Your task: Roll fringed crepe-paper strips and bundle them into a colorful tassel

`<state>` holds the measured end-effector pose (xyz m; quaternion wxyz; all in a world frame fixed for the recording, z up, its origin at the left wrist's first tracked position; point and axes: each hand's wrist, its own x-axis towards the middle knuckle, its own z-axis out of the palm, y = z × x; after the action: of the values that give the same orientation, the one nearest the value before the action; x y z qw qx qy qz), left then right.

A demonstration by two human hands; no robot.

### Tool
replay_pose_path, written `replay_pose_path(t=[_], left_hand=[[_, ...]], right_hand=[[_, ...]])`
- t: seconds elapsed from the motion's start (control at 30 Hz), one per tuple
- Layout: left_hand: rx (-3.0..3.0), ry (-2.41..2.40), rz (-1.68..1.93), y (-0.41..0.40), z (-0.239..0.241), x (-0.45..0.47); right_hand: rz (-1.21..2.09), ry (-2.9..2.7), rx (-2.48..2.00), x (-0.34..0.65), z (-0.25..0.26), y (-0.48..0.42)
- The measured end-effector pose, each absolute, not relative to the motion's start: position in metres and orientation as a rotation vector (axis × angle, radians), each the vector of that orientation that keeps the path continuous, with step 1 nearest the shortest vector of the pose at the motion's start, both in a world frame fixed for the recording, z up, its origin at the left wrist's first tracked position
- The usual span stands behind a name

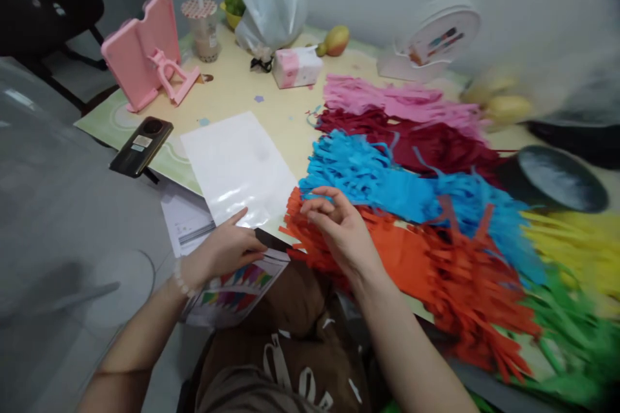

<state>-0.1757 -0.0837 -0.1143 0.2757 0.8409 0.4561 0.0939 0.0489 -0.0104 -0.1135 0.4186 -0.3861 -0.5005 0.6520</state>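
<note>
My left hand (pixel 223 250), with a pale beaded bracelet at the wrist, has its index finger stretched out over the near edge of a glossy white sheet (pixel 237 161). Its thumb is apart, and no held thing shows. Just under it is a printed package (pixel 237 293) with a picture of colourful tassels. My right hand (pixel 343 232) hovers at the left end of the orange fringed tissue paper (pixel 407 258). Its fingers are curled, thumb close to index fingertip; whether something thin is between them I cannot make out. Beyond lies blue fringed tissue paper (pixel 407 193).
Dark red (pixel 416 142), pink (pixel 387 98), yellow (pixel 576 245) and green (pixel 571 329) fringed paper spreads rightward. A phone (pixel 141 145) overhangs the left edge. Behind are a pink stand (pixel 145 55), a drink cup (pixel 203 32), a tissue pack (pixel 298 66) and a dark bowl (pixel 552 177).
</note>
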Motion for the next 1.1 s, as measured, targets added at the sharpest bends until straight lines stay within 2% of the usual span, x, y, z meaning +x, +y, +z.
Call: replay_pose_path(t=[0.1,0.2,0.33,0.4,0.53,0.8,1.1], left_hand=[[2.400,1.305,0.361,-0.105,-0.079,-0.173],[2.392,1.331,0.631,-0.118,-0.045,-0.153],[2.205,1.172,0.877,-0.113,-0.049,-0.094],[2.072,1.152,0.861,-0.107,-0.067,-0.064],[1.915,1.185,0.767,-0.102,-0.090,-0.032],[1.907,1.152,0.558,-0.100,-0.070,-0.030],[1.919,1.143,0.532,-0.098,-0.071,-0.029]], right_hand=[[1.633,-1.136,-0.905,0.070,-0.096,-0.031],[1.480,-1.147,-0.824,0.098,-0.069,-0.061],[1.171,-1.236,-0.811,0.140,-0.041,-0.106],[1.108,-1.307,-0.875,0.158,-0.044,-0.123],[1.187,-1.469,-1.048,0.177,-0.072,-0.137],[1.100,-1.559,-1.140,0.176,-0.080,-0.133],[0.971,-1.607,-1.243,0.168,-0.085,-0.127]])
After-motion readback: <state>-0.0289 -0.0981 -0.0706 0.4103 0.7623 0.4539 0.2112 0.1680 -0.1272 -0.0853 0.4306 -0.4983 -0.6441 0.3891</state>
